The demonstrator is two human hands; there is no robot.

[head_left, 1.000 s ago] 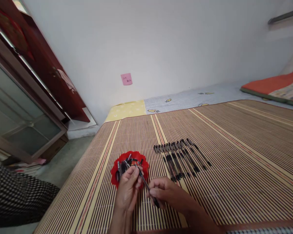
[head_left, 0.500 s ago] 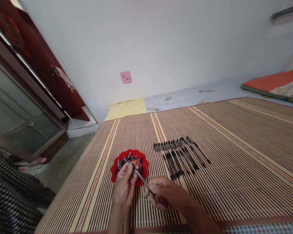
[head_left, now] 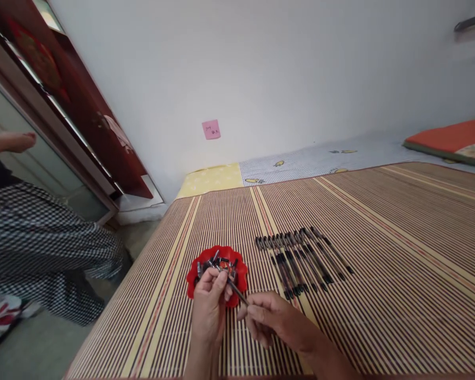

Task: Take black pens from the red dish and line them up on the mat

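Left hand [head_left: 211, 298]: holds the pen [head_left: 238, 292] by its upper end in a narrow pinch, partly in front of the red bowl [head_left: 243, 274]
Right hand [head_left: 271, 316]: closed narrowly on the pen's lower end; tip hidden there, cannot tell whether bare or capped
Pen: in the air between both hands, over the striped mat [head_left: 380, 311], just off the bowl's near right side
Long axis: slanting down and rightward, from left grip to right
Nearer to the bowl's loose pen parts [head_left: 217, 258]: left hand
Laid-out pens [head_left: 306, 272]: side by side, beyond the right hand and nearer to it than to the left
Cap-like pieces [head_left: 279, 240]: in a row by the pens' far ends
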